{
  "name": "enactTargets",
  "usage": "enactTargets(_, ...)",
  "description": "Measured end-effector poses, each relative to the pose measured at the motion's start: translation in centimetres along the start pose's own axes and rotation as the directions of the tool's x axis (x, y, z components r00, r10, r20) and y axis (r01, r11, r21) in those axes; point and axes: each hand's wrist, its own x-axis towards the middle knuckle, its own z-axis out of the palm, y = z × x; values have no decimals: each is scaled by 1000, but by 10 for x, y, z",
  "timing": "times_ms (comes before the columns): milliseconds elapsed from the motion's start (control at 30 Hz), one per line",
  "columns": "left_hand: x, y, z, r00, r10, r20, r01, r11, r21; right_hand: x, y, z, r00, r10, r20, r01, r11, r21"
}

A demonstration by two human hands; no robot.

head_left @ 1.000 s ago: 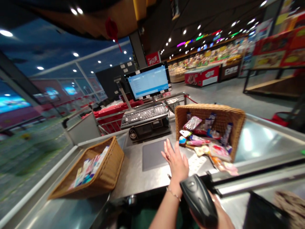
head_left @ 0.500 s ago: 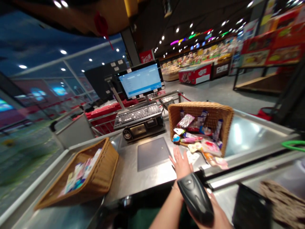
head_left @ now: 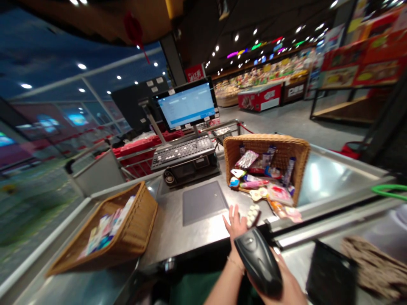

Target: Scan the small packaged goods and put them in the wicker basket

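Observation:
My left hand (head_left: 234,221) is stretched over the steel checkout counter (head_left: 178,237), just in front of a tipped wicker basket (head_left: 286,146) that spills snack packets (head_left: 273,195). A small white blister pack (head_left: 253,214) stands tilted at the hand's thumb side and looks pinched there. My right hand (head_left: 288,290) is low and near me, wrapped round a black barcode scanner (head_left: 258,259) that covers part of my left wrist.
A dark scan plate (head_left: 203,201) lies left of my left hand. Behind it are a keyboard (head_left: 183,150) and a lit monitor (head_left: 186,105). A second wicker basket (head_left: 140,228) with packets sits at the left. A black bin (head_left: 330,277) is at the lower right.
My left hand drew back toward me from the spilled packets, and the white blister pack came up off the counter with it. The black scanner stayed in my right hand.

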Motion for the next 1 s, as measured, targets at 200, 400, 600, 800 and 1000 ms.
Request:
enactTargets(200, 25, -22, -35, 927, -372, -55, 364, 924, -122, -1, -4, -3, 998, 18, -55, -15, 998, 60)
enactTargets(400, 30, -30, -50, 942, -334, 0, 334, 942, 13, 7, 14, 0, 999, -33, -33, 34, 999, 21)
enactTargets(600, 38, 0, -41, 954, -280, 109, 265, 955, 137, 15, 29, -2, 991, -106, 83, 120, 977, -178)
enactTargets(800, 35, -21, -49, 936, -260, 238, 237, 964, 124, 17, 12, -17, 983, -183, 32, 185, 971, -148)
enactTargets(1000, 26, -53, -64, 912, -240, 333, 239, 970, 47, 21, 18, -15, 989, -136, 54, 141, 984, -105)
